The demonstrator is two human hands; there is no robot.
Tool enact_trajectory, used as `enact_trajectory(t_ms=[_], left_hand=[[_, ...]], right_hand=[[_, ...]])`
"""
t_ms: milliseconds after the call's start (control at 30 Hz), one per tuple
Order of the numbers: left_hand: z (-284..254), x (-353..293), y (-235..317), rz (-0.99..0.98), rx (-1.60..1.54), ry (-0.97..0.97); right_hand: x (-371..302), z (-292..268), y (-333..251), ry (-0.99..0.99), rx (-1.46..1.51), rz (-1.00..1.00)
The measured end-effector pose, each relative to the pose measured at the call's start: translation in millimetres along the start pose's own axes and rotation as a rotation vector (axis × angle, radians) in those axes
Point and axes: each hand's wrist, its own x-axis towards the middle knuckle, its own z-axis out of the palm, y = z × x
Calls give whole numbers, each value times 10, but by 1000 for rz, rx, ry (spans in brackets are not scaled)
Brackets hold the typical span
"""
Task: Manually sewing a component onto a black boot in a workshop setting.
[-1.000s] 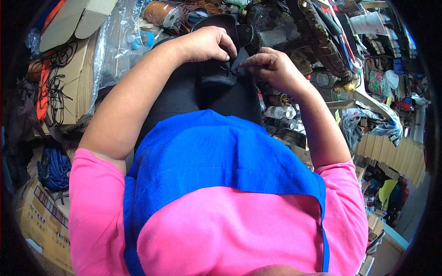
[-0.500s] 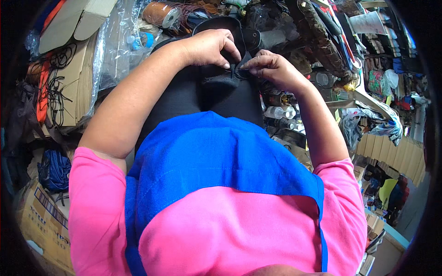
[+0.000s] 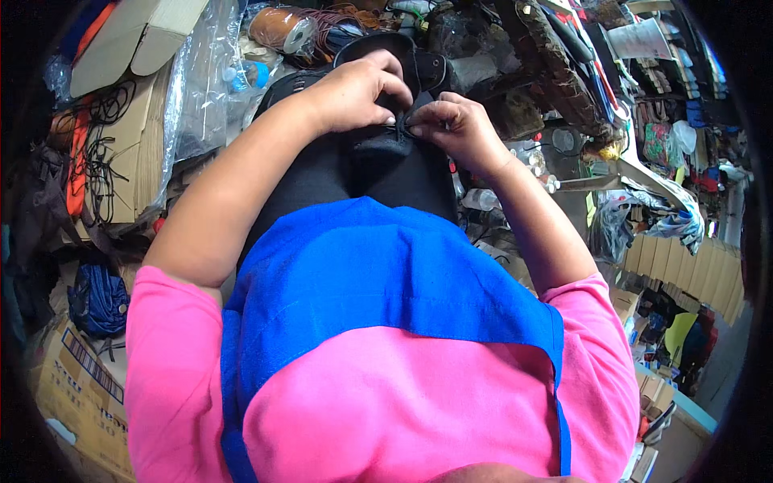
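1. We wear a pink shirt (image 3: 386, 402) under a blue apron (image 3: 386, 274).
2. We have a black piece (image 3: 381, 151) over our lap (image 3: 304, 179), just below our fingertips.
3. Our left hand (image 3: 362, 92) touches it, fingers curled; whether that grip pinches, we cannot tell.
4. Our right hand (image 3: 455, 129) has its grip pinching the piece's upper part.
5. Beyond, we see an orange-brown spool (image 3: 274, 29).

Single wide fisheye, head-worn, left of a side-by-side pair, looks steeply down past pink shirt (image 3: 362, 402) and blue apron (image 3: 386, 266), both close, toward left hand (image 3: 360, 92) and right hand (image 3: 457, 133) farther off, upper centre.
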Motion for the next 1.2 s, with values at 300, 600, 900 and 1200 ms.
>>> enact_trajectory(t_ms=[300,600,900,1200], left_hand=[[-1272,-1413,-347,-510,-175,485],[-300,-1092,326,-269,56,489],[263,-641,242,-4,544,490],[223,-536,214,-32,242,409]], right_hand=[[-291,79,-61,111,-254,-162],[-416,325,-186,123,-599,-51],[-397,255,-99,188,-407,-116],[-155,-129,17,-161,150,142]])
